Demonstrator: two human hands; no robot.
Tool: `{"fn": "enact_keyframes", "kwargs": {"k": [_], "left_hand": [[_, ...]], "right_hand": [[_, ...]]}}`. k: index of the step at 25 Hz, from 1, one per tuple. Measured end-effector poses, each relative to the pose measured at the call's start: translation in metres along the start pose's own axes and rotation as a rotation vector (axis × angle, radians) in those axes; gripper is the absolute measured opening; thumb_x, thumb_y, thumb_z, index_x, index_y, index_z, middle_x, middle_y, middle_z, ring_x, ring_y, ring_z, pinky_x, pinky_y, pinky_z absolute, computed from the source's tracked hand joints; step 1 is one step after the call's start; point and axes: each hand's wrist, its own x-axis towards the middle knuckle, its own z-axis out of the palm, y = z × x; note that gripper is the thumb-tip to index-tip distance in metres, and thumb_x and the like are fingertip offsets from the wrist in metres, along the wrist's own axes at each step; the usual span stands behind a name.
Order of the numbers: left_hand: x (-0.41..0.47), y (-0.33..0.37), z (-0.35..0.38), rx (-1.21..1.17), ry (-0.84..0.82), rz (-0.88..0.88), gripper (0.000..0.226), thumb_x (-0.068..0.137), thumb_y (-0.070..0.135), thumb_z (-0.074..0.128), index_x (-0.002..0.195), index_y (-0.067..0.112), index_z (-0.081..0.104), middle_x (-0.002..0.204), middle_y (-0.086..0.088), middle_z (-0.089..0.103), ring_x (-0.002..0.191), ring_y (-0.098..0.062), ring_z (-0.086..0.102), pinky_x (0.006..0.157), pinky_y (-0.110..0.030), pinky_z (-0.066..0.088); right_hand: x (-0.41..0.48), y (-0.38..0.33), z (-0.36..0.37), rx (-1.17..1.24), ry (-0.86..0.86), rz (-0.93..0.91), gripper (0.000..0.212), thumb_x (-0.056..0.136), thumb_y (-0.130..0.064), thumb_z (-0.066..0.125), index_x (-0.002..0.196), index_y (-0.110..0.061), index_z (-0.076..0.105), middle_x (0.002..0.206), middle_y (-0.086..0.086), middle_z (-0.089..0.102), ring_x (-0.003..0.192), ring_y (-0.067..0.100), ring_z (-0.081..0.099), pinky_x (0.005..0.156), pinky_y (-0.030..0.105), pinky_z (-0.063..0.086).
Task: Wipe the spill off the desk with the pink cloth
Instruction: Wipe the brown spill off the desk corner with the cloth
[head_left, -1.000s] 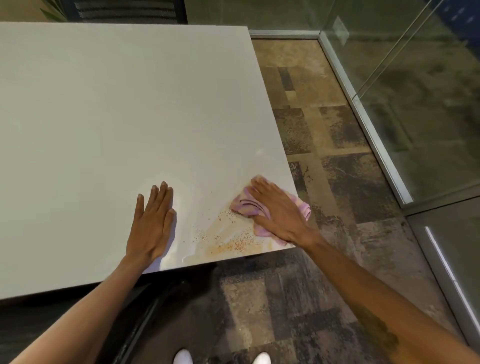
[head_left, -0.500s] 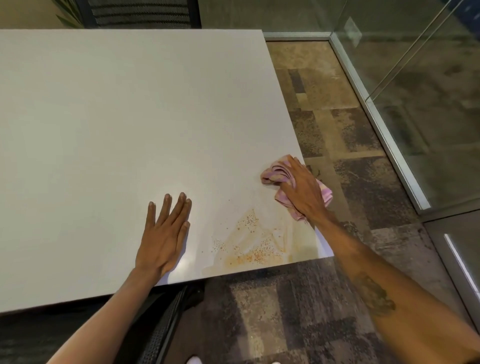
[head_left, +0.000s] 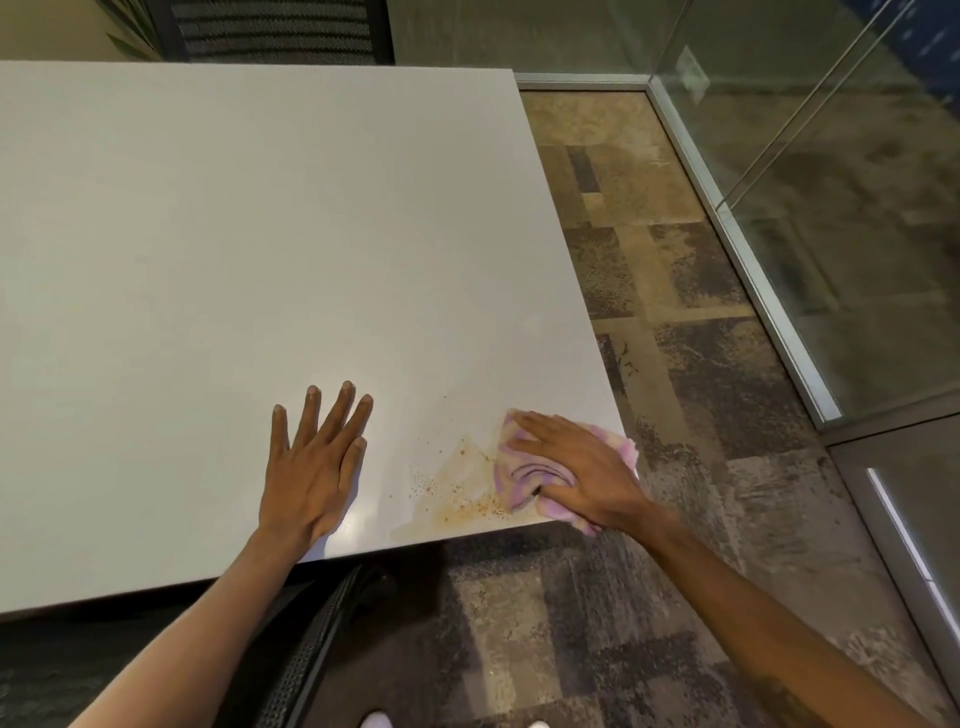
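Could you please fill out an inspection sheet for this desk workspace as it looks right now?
Surface: white desk, bare apart from the near right corner.
Job's things: orange-brown spill with specks at the near edge; pink cloth covers its right side.
Clutter: nothing seen.
Hands: left hand flat on the desk, left of the spill; right hand pressing the cloth down.
Cables: nothing seen.
Surroundings: patchwork carpet, glass partition on the right, dark chair beyond the far edge.
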Motion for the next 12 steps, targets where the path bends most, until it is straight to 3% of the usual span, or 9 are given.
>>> {"fn": "enact_keyframes", "kwargs": {"k": [4, 6, 9, 10, 12], "left_hand": [[0.002, -0.003, 0.005, -0.036, -0.003, 0.015, 0.055, 0.109, 0.043, 0.012, 0.163, 0.037, 0.005, 0.173, 0.010, -0.002, 0.160, -0.023, -0.007, 0.126, -0.060, 0.002], [0.002, -0.005, 0.007, -0.042, -0.005, 0.023, 0.055, 0.109, 0.044, 0.011, 0.163, 0.036, 0.004, 0.173, 0.010, -0.003, 0.160, -0.023, -0.008, 0.126, -0.060, 0.001], [0.003, -0.005, 0.005, -0.049, -0.015, 0.022, 0.056, 0.109, 0.044, 0.010, 0.164, 0.036, 0.005, 0.173, 0.010, -0.002, 0.160, -0.023, -0.009, 0.126, -0.061, 0.001], [0.002, -0.005, 0.005, -0.054, -0.018, 0.023, 0.056, 0.109, 0.044, 0.011, 0.164, 0.036, 0.005, 0.173, 0.010, -0.003, 0.160, -0.023, -0.010, 0.126, -0.061, 0.000], [0.002, -0.005, 0.005, -0.067, -0.016, 0.030, 0.055, 0.109, 0.043, 0.011, 0.163, 0.036, 0.003, 0.172, 0.011, -0.004, 0.160, -0.022, -0.011, 0.126, -0.059, -0.003]], "right_hand": [[0.027, 0.017, -0.007, 0.032, 0.178, 0.233, 0.057, 0.094, -0.039, 0.049, 0.150, -0.033, 0.046, 0.164, 0.000, 0.037, 0.154, 0.014, 0.029, 0.126, 0.052, 0.025], [0.058, 0.019, -0.010, 0.109, 0.283, 0.318, 0.059, 0.092, -0.033, 0.052, 0.150, -0.023, 0.049, 0.161, 0.005, 0.043, 0.151, 0.020, 0.036, 0.124, 0.053, 0.028], [0.101, 0.000, 0.000, 0.118, 0.280, 0.269, 0.057, 0.092, -0.021, 0.058, 0.148, -0.023, 0.049, 0.152, 0.010, 0.052, 0.141, 0.021, 0.043, 0.123, 0.040, 0.028], [0.110, -0.011, 0.006, 0.112, 0.248, 0.222, 0.054, 0.093, -0.025, 0.056, 0.146, -0.028, 0.048, 0.149, 0.010, 0.055, 0.137, 0.021, 0.045, 0.120, 0.032, 0.028], [0.117, -0.031, 0.021, 0.090, 0.161, 0.120, 0.050, 0.092, -0.035, 0.052, 0.141, -0.034, 0.048, 0.147, 0.002, 0.054, 0.133, 0.020, 0.046, 0.112, 0.029, 0.032]]}}
